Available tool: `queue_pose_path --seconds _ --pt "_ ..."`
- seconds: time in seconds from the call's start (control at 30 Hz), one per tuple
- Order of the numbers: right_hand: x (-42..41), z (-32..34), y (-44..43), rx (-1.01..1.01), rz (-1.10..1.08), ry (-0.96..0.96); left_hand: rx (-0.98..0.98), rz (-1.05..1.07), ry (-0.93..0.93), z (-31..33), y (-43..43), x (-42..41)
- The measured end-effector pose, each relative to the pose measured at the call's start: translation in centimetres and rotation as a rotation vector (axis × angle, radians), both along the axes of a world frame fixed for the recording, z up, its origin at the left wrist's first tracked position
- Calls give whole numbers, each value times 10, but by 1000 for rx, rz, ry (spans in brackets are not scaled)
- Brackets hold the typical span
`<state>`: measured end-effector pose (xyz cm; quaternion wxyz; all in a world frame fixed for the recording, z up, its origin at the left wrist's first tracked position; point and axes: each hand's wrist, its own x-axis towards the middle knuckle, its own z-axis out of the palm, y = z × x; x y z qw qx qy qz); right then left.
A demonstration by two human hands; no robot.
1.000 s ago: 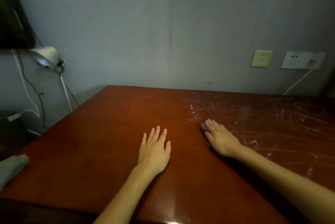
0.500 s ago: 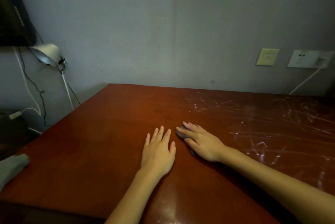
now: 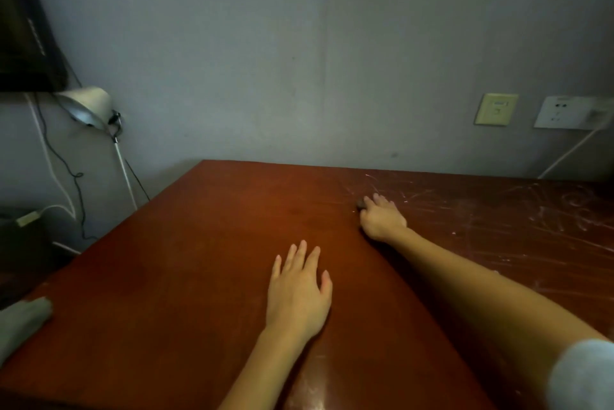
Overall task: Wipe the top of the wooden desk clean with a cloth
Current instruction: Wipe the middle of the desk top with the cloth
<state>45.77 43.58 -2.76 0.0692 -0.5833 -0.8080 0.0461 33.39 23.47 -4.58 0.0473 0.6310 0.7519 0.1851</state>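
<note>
The reddish-brown wooden desk [image 3: 199, 276] fills the lower part of the head view. Its left part looks smooth, while white streaks and smears [image 3: 531, 220] cover the right part. My left hand [image 3: 299, 293] lies flat on the desk near the middle, fingers straight and spread. My right hand [image 3: 382, 217] reaches further back and presses down on a small dark cloth [image 3: 359, 204]. Only an edge of the cloth shows by the fingertips, at the border of the streaked area.
A grey wall stands right behind the desk, with a yellowish switch plate [image 3: 496, 109] and a white socket [image 3: 564, 112] with a cable. A desk lamp [image 3: 86, 107] and hanging wires are off the left edge. A grey object [image 3: 20, 323] lies at the desk's near-left corner.
My right hand slid with the cloth to just beside my left hand, then away to the back right, at the streaks' edge. My left hand stayed flat in place.
</note>
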Motion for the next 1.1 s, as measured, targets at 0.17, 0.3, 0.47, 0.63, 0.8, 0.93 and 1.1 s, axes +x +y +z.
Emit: queue_pose_path --seconds 0.17,0.3,0.47,0.63,0.8,0.93,1.1 --pt "-44 2 -11 -18 232 27 3 5 -14 2 0 0" --pt "-27 -2 -53 -15 488 36 3 3 0 1 -1 -1" --pt "47 -6 -83 16 508 31 -10 3 10 0 -1 -1" --pt "85 -7 -31 17 215 62 -3 1 -1 0 -2 0" --pt "38 -8 23 20 21 41 18 7 -10 -1 -1 -1" --pt "-15 -1 33 44 10 33 51 25 -22 -1 2 0" --pt "-57 1 17 -1 271 44 58 30 -19 2 1 0"
